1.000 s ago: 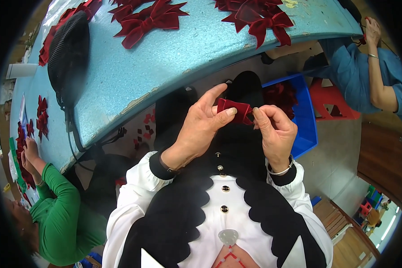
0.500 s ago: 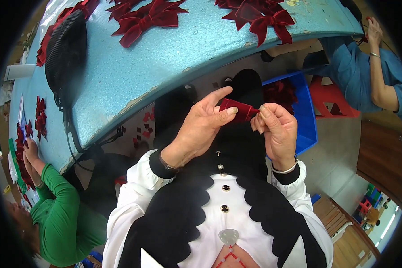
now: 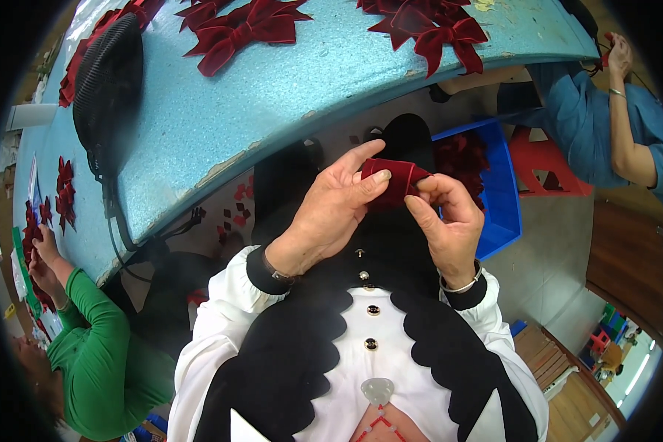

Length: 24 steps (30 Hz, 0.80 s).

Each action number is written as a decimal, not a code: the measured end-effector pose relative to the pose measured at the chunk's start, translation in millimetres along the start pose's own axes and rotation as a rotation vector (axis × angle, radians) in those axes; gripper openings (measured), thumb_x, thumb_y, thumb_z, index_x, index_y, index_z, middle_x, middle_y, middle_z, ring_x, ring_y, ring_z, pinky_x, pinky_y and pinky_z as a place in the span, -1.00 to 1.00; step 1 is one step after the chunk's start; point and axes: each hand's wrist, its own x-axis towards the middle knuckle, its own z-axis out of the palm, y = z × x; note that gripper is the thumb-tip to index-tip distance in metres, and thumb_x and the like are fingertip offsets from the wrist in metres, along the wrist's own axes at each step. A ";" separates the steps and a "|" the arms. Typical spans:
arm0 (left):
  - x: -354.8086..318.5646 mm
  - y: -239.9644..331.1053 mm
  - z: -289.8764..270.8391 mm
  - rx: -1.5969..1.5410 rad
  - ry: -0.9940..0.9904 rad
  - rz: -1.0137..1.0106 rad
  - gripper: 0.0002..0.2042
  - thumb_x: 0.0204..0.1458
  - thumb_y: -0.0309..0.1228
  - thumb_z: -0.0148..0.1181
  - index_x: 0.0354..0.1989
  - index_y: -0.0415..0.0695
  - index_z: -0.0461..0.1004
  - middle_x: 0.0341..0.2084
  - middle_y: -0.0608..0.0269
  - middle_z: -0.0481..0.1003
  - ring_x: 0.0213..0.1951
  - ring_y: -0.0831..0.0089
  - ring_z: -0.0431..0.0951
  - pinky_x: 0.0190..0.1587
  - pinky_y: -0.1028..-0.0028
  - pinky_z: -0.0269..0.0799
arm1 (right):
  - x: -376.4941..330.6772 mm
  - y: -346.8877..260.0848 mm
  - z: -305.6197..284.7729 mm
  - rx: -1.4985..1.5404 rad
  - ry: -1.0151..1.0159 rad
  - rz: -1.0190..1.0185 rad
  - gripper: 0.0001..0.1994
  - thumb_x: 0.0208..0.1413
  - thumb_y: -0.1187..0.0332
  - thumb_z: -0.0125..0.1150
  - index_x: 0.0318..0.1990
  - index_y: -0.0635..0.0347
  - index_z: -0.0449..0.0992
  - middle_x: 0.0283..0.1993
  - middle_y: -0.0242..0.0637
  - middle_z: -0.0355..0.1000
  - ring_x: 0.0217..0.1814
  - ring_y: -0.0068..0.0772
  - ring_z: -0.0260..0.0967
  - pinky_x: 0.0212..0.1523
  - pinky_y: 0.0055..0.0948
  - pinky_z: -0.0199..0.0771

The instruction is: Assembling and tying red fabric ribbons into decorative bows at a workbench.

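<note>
A dark red velvet ribbon (image 3: pixel 394 177) is held between my hands, in front of my black and white top. My left hand (image 3: pixel 334 193) pinches it between thumb and fingers, with the index finger stretched out past it. At the ribbon's right end, my right hand (image 3: pixel 449 221) holds the edge, thumb below and fingers above. The ribbon looks folded into a wide loop; its far side is hidden by the front layer. Finished-looking red velvet bows (image 3: pixel 247 33) lie on the light blue table (image 3: pixel 221 110) beyond my hands.
A blue bin (image 3: pixel 502 184) with red pieces stands right of my hands, beside a red stool (image 3: pixel 541 166). On the table at left is a black mesh-covered object (image 3: pixel 109 88). A person in green (image 3: pixel 99 346) works at left; another in blue (image 3: pixel 589 118) sits at right.
My right hand has shifted its grip down and closer to the left. The ribbon, drawn to a narrow point at its right end before, now spreads wider. The left hand barely moved.
</note>
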 end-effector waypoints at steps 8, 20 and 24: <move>-4.5 -5.6 -0.2 0.141 0.002 0.095 -0.37 0.08 -0.52 0.09 0.26 -0.36 -0.10 -0.25 0.11 0.49 -0.19 0.58 0.48 -0.04 0.57 0.36 | -0.9 -3.2 -5.8 0.105 -0.101 0.144 -0.91 0.05 0.48 0.20 -0.35 0.29 0.42 -0.48 -0.42 0.36 -0.49 -0.71 0.24 -0.48 -0.73 0.20; -3.9 -7.6 0.0 0.140 -0.009 0.119 -0.36 0.08 -0.55 0.09 0.27 -0.34 -0.13 -0.26 0.15 0.51 -0.23 0.59 0.49 -0.08 0.59 0.37 | -0.6 13.7 0.2 0.545 -0.076 0.204 -0.86 0.16 0.36 0.07 -0.28 0.27 0.38 -0.47 -0.33 0.38 -0.55 -0.62 0.22 -0.53 -0.63 0.27; -4.3 -9.3 -1.7 0.183 -0.029 0.169 -0.35 0.07 -0.56 0.09 0.28 -0.32 -0.13 -0.23 0.14 0.50 -0.21 0.58 0.48 -0.08 0.58 0.37 | 4.9 -0.5 8.0 0.708 0.018 0.337 -0.84 0.18 0.33 0.05 -0.25 0.25 0.37 -0.46 -0.31 0.39 -0.57 -0.62 0.20 -0.60 -0.59 0.28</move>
